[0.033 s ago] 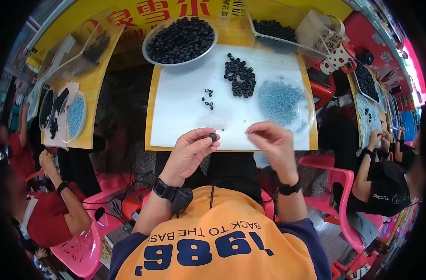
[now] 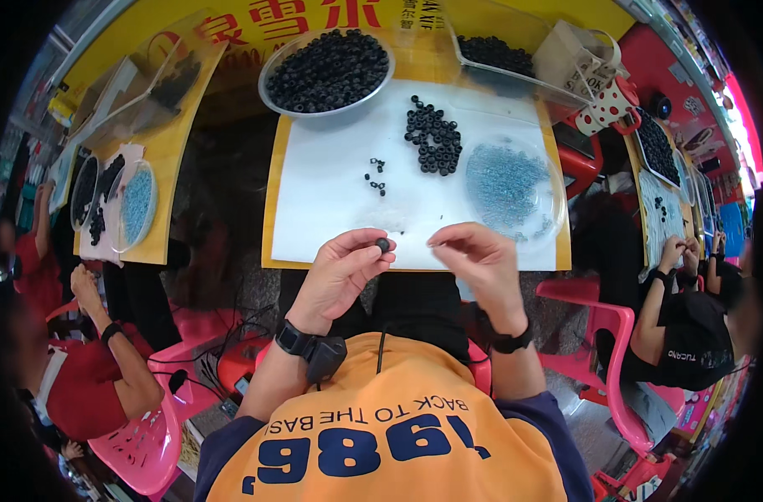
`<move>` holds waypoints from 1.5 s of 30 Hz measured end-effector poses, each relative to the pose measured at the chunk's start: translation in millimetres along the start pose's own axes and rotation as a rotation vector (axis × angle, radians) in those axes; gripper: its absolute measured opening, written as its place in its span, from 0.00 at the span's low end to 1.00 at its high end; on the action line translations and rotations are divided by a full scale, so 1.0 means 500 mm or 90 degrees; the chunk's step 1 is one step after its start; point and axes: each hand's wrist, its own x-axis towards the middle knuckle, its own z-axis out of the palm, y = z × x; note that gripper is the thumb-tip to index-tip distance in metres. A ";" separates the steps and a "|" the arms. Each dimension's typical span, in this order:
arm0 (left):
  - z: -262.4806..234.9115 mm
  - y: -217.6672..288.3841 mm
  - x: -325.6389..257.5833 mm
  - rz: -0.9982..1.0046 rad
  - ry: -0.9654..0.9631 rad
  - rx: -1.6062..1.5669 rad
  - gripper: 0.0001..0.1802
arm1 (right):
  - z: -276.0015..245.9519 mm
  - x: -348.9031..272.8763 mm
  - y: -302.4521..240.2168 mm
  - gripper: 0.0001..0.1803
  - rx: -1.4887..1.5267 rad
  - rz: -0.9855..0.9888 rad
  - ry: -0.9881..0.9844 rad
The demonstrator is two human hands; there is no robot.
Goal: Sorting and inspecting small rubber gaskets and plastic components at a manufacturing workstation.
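Between the thumb and fingers of my left hand [image 2: 348, 263] is a round black bead [image 2: 383, 245], held over the table's front edge. My right hand [image 2: 480, 263] is a short way to its right, thumb and fingertips pinched together; whatever they hold is too small to make out. Beyond my hands, a few small black pieces [image 2: 377, 177] lie loose on the white sheet [image 2: 323, 192]. Farther back is a cluster of larger black beads [image 2: 433, 138]. A clear round dish of pale blue beads [image 2: 503, 184] sits to the right, just past my right hand.
A white bowl [image 2: 268, 90] heaped with black beads stands at the back left of the table. Behind to the right are a clear tub of black beads [image 2: 494, 54] and a red-spotted white mug [image 2: 603, 109]. People sit at neighbouring tables on both sides, near pink chairs [image 2: 620, 326].
My right hand has moved slightly left, nearer to the bead in my left hand. My left hand keeps its grip on the bead.
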 end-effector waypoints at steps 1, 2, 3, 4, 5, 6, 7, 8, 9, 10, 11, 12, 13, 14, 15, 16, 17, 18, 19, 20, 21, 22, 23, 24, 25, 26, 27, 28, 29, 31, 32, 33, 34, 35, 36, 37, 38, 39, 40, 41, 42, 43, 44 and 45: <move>-0.002 0.001 -0.001 0.003 0.003 -0.003 0.14 | 0.021 0.000 0.002 0.07 -0.001 0.002 -0.005; -0.004 0.002 -0.004 0.006 -0.001 -0.037 0.14 | 0.037 0.001 0.005 0.06 0.007 0.024 -0.007; -0.008 0.003 -0.006 0.012 -0.006 -0.072 0.15 | 0.050 0.003 0.008 0.06 0.014 0.046 -0.010; -0.015 0.001 -0.007 0.017 -0.002 -0.076 0.15 | 0.060 0.005 0.011 0.06 0.013 0.047 -0.017; -0.027 -0.004 -0.006 0.018 -0.012 -0.105 0.15 | 0.069 0.008 0.015 0.06 -0.022 0.001 -0.025; -0.033 -0.005 -0.007 0.019 -0.023 -0.135 0.15 | 0.077 0.011 0.018 0.06 -0.056 -0.045 -0.032; -0.035 -0.005 -0.009 0.024 -0.019 -0.138 0.15 | 0.084 0.013 0.020 0.06 -0.057 -0.044 -0.039; -0.034 -0.003 -0.012 0.016 -0.001 -0.140 0.14 | 0.091 0.015 0.021 0.06 -0.030 -0.025 -0.038; -0.031 -0.001 -0.012 0.006 0.014 -0.143 0.14 | 0.096 0.017 0.020 0.07 -0.006 -0.007 -0.035; -0.029 0.000 -0.013 0.008 0.016 -0.146 0.14 | 0.101 0.018 0.019 0.07 -0.008 -0.005 -0.038; -0.028 0.001 -0.014 0.000 0.033 -0.140 0.14 | 0.105 0.019 0.019 0.07 0.022 0.005 -0.031; -0.028 0.002 -0.013 -0.007 0.049 -0.133 0.13 | 0.109 0.021 0.018 0.07 0.052 0.012 -0.023; -0.028 0.003 -0.012 -0.006 0.049 -0.136 0.13 | 0.110 0.022 0.018 0.07 0.050 0.012 -0.024; -0.028 0.003 -0.010 -0.009 0.051 -0.139 0.13 | 0.110 0.023 0.020 0.07 0.027 0.014 -0.018; -0.029 0.003 -0.009 -0.012 0.055 -0.141 0.13 | 0.110 0.024 0.023 0.08 0.007 0.018 -0.012; -0.031 0.003 -0.008 -0.012 0.056 -0.142 0.13 | 0.112 0.026 0.027 0.08 0.007 0.019 -0.013; -0.032 0.002 -0.008 -0.010 0.057 -0.134 0.13 | 0.115 0.028 0.030 0.08 -0.035 -0.013 -0.004; -0.033 0.000 -0.008 -0.009 0.057 -0.126 0.13 | 0.117 0.028 0.032 0.08 -0.076 -0.044 0.005; -0.035 -0.001 -0.007 -0.010 0.057 -0.127 0.13 | 0.119 0.029 0.031 0.08 -0.077 -0.043 0.006; -0.037 -0.002 -0.006 -0.020 0.061 -0.126 0.13 | 0.122 0.030 0.030 0.08 -0.123 -0.069 0.008; -0.040 -0.003 -0.006 -0.028 0.065 -0.125 0.13 | 0.124 0.031 0.031 0.08 -0.169 -0.095 0.010; -0.042 -0.005 -0.005 -0.029 0.065 -0.125 0.13 | 0.127 0.032 0.031 0.08 -0.169 -0.095 0.011; -0.043 -0.007 -0.005 -0.025 0.069 -0.126 0.13 | 0.128 0.032 0.032 0.07 -0.192 -0.114 0.021; -0.045 -0.010 -0.006 -0.021 0.075 -0.128 0.13 | 0.130 0.032 0.034 0.07 -0.215 -0.133 0.031; -0.047 -0.012 -0.005 -0.021 0.075 -0.128 0.13 | 0.130 0.031 0.035 0.07 -0.214 -0.133 0.030; -0.049 -0.014 -0.004 -0.026 0.071 -0.152 0.12 | 0.130 0.030 0.037 0.07 -0.218 -0.130 0.035; -0.049 -0.016 -0.003 -0.033 0.067 -0.177 0.12 | 0.130 0.029 0.038 0.07 -0.222 -0.126 0.041; -0.049 -0.017 -0.004 -0.033 0.068 -0.177 0.12 | 0.130 0.028 0.037 0.07 -0.222 -0.125 0.042; -0.048 -0.018 -0.004 -0.039 0.064 -0.188 0.11 | 0.131 0.027 0.036 0.07 -0.227 -0.126 0.043; -0.047 -0.019 -0.005 -0.045 0.060 -0.198 0.11 | 0.131 0.026 0.036 0.06 -0.232 -0.127 0.045; -0.047 -0.018 -0.006 -0.046 0.062 -0.193 0.10 | 0.131 0.025 0.039 0.07 -0.240 -0.143 0.049; -0.047 -0.018 -0.005 -0.046 0.064 -0.188 0.10 | 0.131 0.025 0.042 0.07 -0.249 -0.158 0.052; -0.047 -0.018 -0.005 -0.046 0.063 -0.188 0.10 | 0.132 0.025 0.043 0.07 -0.249 -0.159 0.052; -0.046 -0.018 -0.005 -0.044 0.071 -0.166 0.10 | 0.134 0.024 0.044 0.07 -0.288 -0.190 0.060; -0.045 -0.018 -0.005 -0.042 0.078 -0.143 0.10 | 0.136 0.023 0.044 0.08 -0.327 -0.222 0.069; -0.045 -0.018 -0.005 -0.042 0.078 -0.143 0.10 | 0.138 0.023 0.047 0.08 -0.327 -0.223 0.069; -0.045 -0.019 -0.005 -0.033 0.076 -0.136 0.10 | 0.140 0.023 0.053 0.08 -0.351 -0.262 0.073; -0.045 -0.020 -0.005 -0.025 0.073 -0.129 0.10 | 0.142 0.023 0.058 0.09 -0.376 -0.302 0.078; -0.044 -0.021 -0.005 -0.024 0.071 -0.129 0.10 | 0.145 0.023 0.059 0.09 -0.377 -0.303 0.078; -0.042 -0.023 -0.005 -0.016 0.085 -0.113 0.10 | 0.149 0.021 0.061 0.09 -0.399 -0.327 0.071; -0.041 -0.024 -0.005 -0.007 0.098 -0.097 0.11 | 0.152 0.020 0.063 0.08 -0.420 -0.351 0.065; -0.043 -0.027 -0.006 -0.006 0.095 -0.097 0.11 | 0.153 0.019 0.072 0.09 -0.408 -0.346 0.058; -0.048 -0.031 -0.006 -0.014 0.109 -0.114 0.11 | 0.155 0.018 0.074 0.09 -0.409 -0.348 0.059; -0.054 -0.036 -0.006 -0.021 0.124 -0.131 0.11 | 0.158 0.016 0.074 0.10 -0.413 -0.347 0.043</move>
